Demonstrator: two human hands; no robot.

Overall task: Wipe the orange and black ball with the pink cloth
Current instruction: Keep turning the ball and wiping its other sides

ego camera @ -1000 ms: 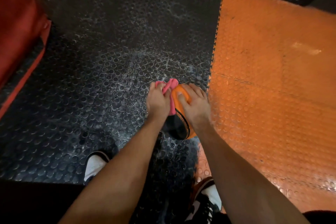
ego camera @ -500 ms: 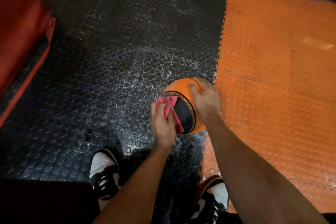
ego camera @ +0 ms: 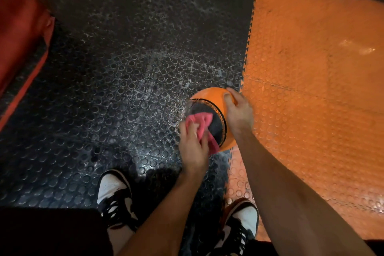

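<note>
The orange and black ball (ego camera: 209,97) is held above the floor near the seam between black and orange mats. My right hand (ego camera: 239,112) grips its right side, thumb over the orange top. My left hand (ego camera: 193,145) grips the bunched pink cloth (ego camera: 200,122) and presses it against the ball's black panel on the near left side. Part of the ball is hidden behind both hands.
Black studded floor mat (ego camera: 124,89) on the left joins an orange studded mat (ego camera: 311,99) on the right. A red padded object (ego camera: 18,33) sits at the far left. My two black-and-white shoes (ego camera: 114,197) stand below the ball.
My left hand with the cloth slid from the ball's top down onto the black panel. The ball has turned in my right hand, showing more black.
</note>
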